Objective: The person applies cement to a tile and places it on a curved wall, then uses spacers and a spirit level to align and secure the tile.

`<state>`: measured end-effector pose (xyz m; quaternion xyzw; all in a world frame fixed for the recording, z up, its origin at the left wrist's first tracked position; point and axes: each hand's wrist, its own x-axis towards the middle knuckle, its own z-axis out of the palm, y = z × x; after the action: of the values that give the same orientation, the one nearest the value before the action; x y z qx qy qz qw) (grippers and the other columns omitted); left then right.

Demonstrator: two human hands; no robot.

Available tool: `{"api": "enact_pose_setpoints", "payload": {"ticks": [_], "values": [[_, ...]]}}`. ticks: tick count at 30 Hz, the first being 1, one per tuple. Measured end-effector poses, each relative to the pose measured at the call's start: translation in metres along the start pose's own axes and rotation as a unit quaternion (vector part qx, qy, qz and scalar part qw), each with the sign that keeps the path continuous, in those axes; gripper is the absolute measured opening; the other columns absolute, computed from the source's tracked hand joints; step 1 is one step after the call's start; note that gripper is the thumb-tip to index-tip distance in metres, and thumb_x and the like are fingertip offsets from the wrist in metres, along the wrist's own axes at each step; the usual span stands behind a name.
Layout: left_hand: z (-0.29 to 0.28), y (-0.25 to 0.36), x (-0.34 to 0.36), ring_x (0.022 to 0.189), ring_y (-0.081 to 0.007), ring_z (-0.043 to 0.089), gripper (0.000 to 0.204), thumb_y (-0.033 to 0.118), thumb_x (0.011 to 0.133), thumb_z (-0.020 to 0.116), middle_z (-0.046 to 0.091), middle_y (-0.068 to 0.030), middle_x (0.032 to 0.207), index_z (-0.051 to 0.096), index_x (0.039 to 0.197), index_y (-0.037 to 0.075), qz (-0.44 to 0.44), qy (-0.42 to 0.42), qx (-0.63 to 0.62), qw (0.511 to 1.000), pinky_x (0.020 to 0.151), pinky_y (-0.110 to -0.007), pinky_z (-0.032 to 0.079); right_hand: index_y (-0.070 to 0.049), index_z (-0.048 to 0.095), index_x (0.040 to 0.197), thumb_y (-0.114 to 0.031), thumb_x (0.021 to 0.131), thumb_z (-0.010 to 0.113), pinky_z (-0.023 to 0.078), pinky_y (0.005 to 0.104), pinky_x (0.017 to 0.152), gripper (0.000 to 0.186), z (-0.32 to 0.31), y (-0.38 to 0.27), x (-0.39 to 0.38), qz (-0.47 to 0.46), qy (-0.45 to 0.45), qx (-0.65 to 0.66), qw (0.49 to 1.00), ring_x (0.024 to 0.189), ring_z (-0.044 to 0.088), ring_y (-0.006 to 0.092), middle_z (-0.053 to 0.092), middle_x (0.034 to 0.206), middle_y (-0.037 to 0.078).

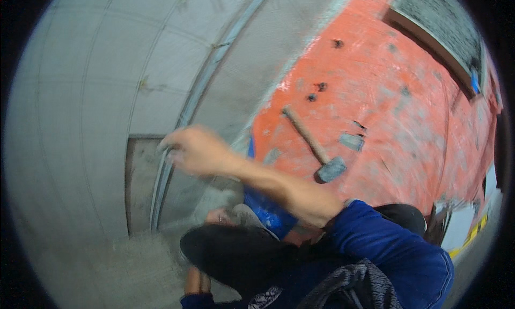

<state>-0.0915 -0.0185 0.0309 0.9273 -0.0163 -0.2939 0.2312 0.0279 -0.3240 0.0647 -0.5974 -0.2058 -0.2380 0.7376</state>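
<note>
My right hand (pixel 196 150) reaches left over a long narrow metal strip (pixel 201 86) that runs along the edge of large grey tiles (pixel 107 56). Its fingers bend downward but are smeared by motion, so I cannot make out whether they hold anything. Beside it lies a rectangular gap (pixel 144 188) in the tiling, darker and rough. Of my left arm only the forearm (pixel 197 281) shows at the lower edge; my leg hides the hand. A mallet (pixel 308 134) with a wooden handle and dark grey head lies on the orange sheet, right of my right forearm.
An orange plastic sheet (pixel 397 110), dusty and holed in places, covers the right side. At the upper right stands a shallow tray (pixel 440 19) of grey gritty material. Something blue (pixel 265 209) lies by my bent leg (pixel 236 250). Yellow-black striped tape (pixel 472 234) shows far right.
</note>
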Motion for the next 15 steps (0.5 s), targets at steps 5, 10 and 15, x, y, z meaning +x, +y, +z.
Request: {"api": "enact_pose_setpoints", "payload": {"ticks": [5,10,15], "values": [[-0.006,-0.059,0.025,0.072,-0.0164,0.057,0.027,0.027,0.088,0.069,0.063,-0.005,0.08,0.063,0.088,0.001,0.093,0.176,-0.128,0.972,0.069,-0.033,0.049,0.0,0.07,0.104,-0.014,0.083,0.065,0.052,0.0358,0.067,0.025,-0.014,0.033,0.009,0.086,0.041,-0.058,0.994,0.07,0.067,0.0225,0.069,0.078,0.016],[-0.078,-0.057,0.1,0.057,-0.0169,0.063,0.044,0.034,0.092,0.064,0.058,-0.0054,0.058,0.059,0.065,0.0,-0.074,0.137,0.035,0.987,0.059,-0.033,0.05,0.001,0.067,0.089,-0.016,0.085,0.067,0.047,0.0325,0.059,0.017,-0.003,0.048,0.018,0.126,0.052,-0.095,0.986,0.06,0.058,0.0168,0.062,0.067,0.011],[-0.145,-0.006,0.119,0.06,-0.0133,0.065,0.037,0.027,0.098,0.059,0.064,-0.0078,0.063,0.063,0.08,-0.006,0.074,0.225,-0.05,0.97,0.056,-0.027,0.05,0.001,0.059,0.076,-0.017,0.084,0.071,0.041,0.0332,0.052,0.024,0.038,0.071,0.022,0.115,0.051,-0.156,0.98,0.051,0.047,0.0173,0.052,0.058,0.013]]}}
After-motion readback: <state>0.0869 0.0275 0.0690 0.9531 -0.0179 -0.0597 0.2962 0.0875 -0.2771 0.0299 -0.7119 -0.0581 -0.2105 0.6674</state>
